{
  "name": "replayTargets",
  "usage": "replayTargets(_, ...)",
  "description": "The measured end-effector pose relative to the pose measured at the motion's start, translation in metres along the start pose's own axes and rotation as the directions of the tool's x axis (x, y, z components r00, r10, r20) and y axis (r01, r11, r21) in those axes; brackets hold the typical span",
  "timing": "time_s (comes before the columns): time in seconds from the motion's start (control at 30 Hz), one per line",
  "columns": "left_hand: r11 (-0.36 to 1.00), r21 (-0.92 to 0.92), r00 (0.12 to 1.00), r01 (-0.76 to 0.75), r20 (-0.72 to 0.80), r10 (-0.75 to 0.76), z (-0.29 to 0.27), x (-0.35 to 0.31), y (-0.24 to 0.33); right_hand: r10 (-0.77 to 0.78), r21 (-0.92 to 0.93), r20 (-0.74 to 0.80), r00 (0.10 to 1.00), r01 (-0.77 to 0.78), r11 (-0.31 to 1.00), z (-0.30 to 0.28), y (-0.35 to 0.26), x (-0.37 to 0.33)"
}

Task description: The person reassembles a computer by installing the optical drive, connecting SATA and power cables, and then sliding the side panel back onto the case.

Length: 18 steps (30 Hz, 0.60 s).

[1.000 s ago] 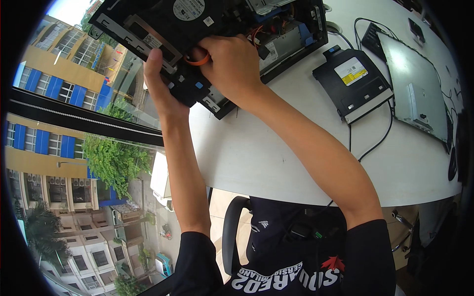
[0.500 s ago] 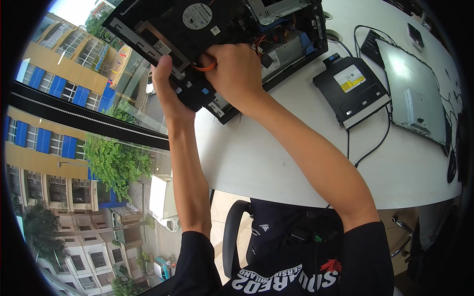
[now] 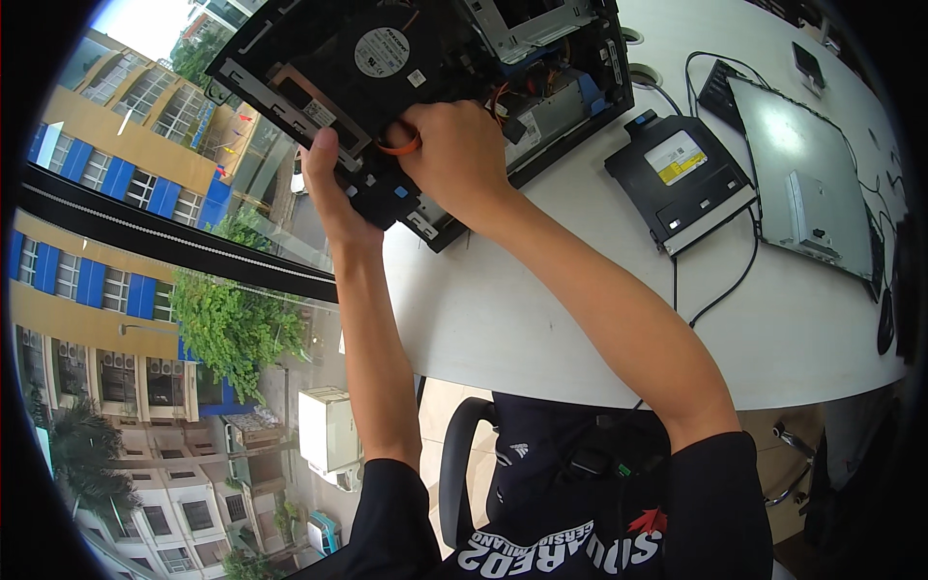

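The case (image 3: 613,70) is by the window (image 3: 184,235), over the far left of the table (image 3: 503,319). The left hand (image 3: 333,188) holds its edge, thumb on top. The right hand (image 3: 456,153) reaches in below the fan (image 3: 367,93), by an orange loop (image 3: 400,150); its fingertips are hidden, so I can't tell what they grip. The hands are apart. The step looks like work on a part inside, which calls for a steady left hand and gentle right fingers. The fan has a round white label (image 3: 382,51) with small print. The black tray (image 3: 706,184) has a white and yellow label (image 3: 677,159). The shirt (image 3: 570,551) has white letters and a red leaf (image 3: 648,522).
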<state>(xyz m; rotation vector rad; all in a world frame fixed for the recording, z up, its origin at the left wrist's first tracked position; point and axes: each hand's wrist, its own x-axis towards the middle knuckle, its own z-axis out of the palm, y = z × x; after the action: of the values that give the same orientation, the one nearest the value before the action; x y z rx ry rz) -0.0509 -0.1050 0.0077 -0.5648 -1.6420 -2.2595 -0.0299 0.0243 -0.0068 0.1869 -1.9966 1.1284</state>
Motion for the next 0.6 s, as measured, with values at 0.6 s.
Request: replayTargets(0.6, 0.992, -0.08, 0.995, 0.102, 0.006, -0.101, 0.0059, -0.0044, 0.0011, -0.012, 0.011, -0.052, 0.999, 0.012, 1.0, -0.0039, -0.0004, -0.0002)
